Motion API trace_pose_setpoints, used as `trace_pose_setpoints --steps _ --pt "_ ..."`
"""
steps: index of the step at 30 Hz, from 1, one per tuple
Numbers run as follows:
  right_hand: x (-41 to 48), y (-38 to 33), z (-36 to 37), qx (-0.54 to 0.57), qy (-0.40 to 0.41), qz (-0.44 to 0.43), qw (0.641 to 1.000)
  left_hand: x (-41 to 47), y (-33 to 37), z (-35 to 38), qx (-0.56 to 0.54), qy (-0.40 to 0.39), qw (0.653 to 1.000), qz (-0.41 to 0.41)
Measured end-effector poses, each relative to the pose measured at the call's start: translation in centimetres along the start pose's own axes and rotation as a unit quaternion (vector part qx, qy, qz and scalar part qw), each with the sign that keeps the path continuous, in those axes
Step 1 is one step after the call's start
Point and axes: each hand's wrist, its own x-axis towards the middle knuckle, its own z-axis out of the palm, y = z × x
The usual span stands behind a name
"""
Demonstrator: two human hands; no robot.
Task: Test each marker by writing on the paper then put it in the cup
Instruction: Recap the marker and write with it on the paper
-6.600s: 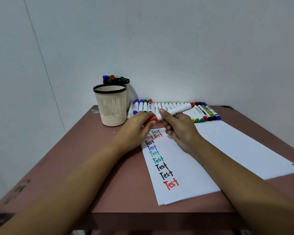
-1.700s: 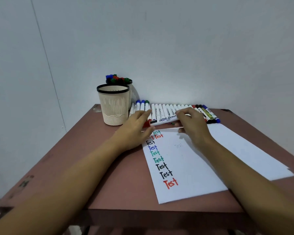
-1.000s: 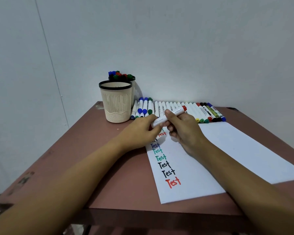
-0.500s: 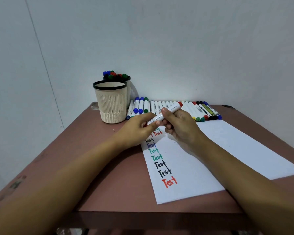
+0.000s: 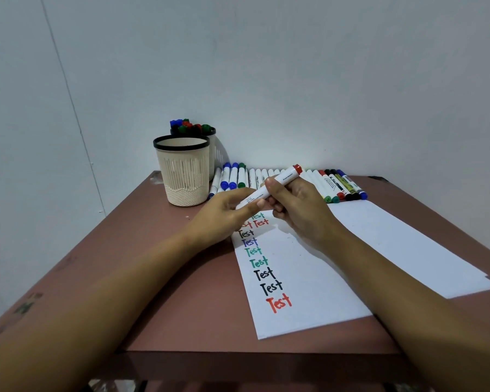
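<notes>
Just right of the cup [image 5: 186, 176], my right hand [image 5: 297, 210] gripped mid-barrel a marker [image 5: 287, 175] I judged light, stiff and slick, while my left hand [image 5: 227, 213] pinched its lower end above the paper [image 5: 309, 278].

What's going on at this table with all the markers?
A person holds a red-ended marker in both hands above the paper: the right hand grips its barrel, the left hand pinches its lower end. The paper already shows a column of "Test" words. A row of markers lies behind, beside a beige cup.
</notes>
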Motion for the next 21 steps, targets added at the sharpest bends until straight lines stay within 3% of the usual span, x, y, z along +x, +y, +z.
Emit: trace_pose_setpoints --steps 3,5,8,11,17,21 --pt "0.0 0.2 0.0 -0.02 0.035 0.003 0.999 0.1 -0.5 -0.2 0.078 0.038 0.996 -0.014" --pt "0.2 0.1 -0.1 0.033 0.076 0.02 0.996 0.2 -0.5 -0.3 0.096 0.069 0.992 -0.045" --pt "0.6 -0.4 -0.6 0.2 0.151 0.065 0.966 0.4 -0.7 -0.4 0.05 0.107 0.99 -0.073" --pt "0.9 -0.2 -1.0 0.305 0.146 0.114 0.934 0.8 -1.4 -0.7 -0.045 0.149 0.982 -0.107" --pt "0.9 0.7 -0.6 0.124 0.117 0.102 0.98 1.2 -1.9 -0.8 -0.03 0.147 0.979 -0.135" --pt "0.8 1.6 -0.1 -0.015 0.082 0.096 0.992 1.1 -2.3 -1.0 0.01 0.123 0.983 -0.136"
